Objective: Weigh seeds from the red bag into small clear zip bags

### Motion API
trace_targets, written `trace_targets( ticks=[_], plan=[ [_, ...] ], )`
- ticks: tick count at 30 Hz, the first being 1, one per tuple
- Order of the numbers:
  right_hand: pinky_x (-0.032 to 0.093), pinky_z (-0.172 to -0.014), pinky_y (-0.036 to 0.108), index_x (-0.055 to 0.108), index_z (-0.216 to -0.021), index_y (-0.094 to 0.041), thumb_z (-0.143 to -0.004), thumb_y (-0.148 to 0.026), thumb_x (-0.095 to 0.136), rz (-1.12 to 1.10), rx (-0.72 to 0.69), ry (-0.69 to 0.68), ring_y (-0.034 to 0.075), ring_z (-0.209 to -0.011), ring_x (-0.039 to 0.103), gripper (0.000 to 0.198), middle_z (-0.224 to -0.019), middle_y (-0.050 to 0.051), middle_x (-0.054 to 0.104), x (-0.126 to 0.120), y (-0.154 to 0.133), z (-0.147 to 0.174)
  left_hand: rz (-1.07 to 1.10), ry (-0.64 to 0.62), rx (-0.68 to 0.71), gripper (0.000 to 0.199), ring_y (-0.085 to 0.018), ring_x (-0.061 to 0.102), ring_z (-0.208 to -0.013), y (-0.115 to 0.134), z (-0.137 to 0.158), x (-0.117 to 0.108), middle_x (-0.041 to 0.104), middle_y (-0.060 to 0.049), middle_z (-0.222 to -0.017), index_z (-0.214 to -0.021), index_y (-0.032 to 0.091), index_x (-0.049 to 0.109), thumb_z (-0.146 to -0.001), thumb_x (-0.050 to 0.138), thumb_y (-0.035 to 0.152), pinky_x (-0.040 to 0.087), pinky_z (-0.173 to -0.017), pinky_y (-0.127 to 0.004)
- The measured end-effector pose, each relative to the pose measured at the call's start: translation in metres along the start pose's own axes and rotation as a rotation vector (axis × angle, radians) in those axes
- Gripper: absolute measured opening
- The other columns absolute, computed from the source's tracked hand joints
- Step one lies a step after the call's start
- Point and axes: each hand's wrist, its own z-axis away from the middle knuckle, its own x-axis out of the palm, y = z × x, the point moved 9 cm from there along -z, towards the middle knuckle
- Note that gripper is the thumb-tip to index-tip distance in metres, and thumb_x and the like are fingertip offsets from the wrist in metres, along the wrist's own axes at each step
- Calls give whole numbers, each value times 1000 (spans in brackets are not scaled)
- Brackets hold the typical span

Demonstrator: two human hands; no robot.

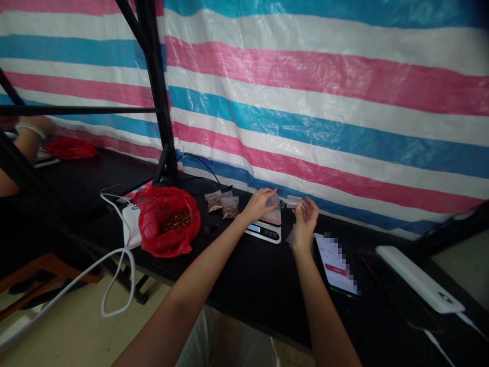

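Observation:
Above a white digital scale (263, 233), my left hand (259, 204) has its fingers closed on a clear plastic piece (272, 200), whose exact kind is hard to make out. My right hand (306, 221), just to the right of the scale, pinches a small clear plastic bag (294, 201). More clear plastic (290, 235) shows partly behind my right wrist. Left of the scale lie several small zip bags (229, 207) filled with brown seeds or grains. Farther left, a red plastic bag (185, 237) stands open with loose brown pieces (176, 221) inside.
A lit phone (336, 264) lies right of my right forearm, beside a dark phone (397, 290) and a white power bank (420, 279). White cables hang near a white box (131, 224) at left. Beyond a black frame post (155, 86), another person's arm (19, 153) shows.

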Motion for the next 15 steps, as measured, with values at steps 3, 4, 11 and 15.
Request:
trace_targets(
  ticks=[3, 4, 11, 15],
  plan=[
    [42, -87, 39, 45, -116, -22, -76, -44, 55, -19, 33, 9, 21, -105, 50, 47, -113, 9, 50, -1, 13, -1, -135, -139, -28, 71, -26, 37, -123, -6, -2, 28, 41, -15, -133, -133, 14, 33, -72, 62, 34, 31, -101, -42],
    [42, -87, 39, 45, -116, -22, -75, -44, 55, -27, 44, 11, 21, -105, 50, 47, -112, 8, 51, -1, 15, 0, -148, -154, -46, 76, -28, 32, -127, -7, -1, 31, 34, -18, -138, -135, 13, 30, -71, 63, 37, 29, -102, -44],
    [42, -87, 37, 46, -123, -25, -78, -40, 53, -76, 94, -60, 19, -102, 52, 48, -116, 7, 52, 10, 10, 6, -76, 98, -61, 57, -25, 19, -133, 52, 61, -56, 15, -11, -147, -135, 23, 31, -83, 49, 37, 23, -106, -45],
    [41, -88, 38, 57, -108, -21, -75, -38, 58, -117, 137, -173, 21, -104, 52, 37, -116, 8, 55, 28, 2, 17, -75, 314, -207, 31, -23, 34, -125, 93, 159, -137, 38, -5, -136, -114, 29, 56, -84, 47, 28, 29, -104, -43]
  ],
)
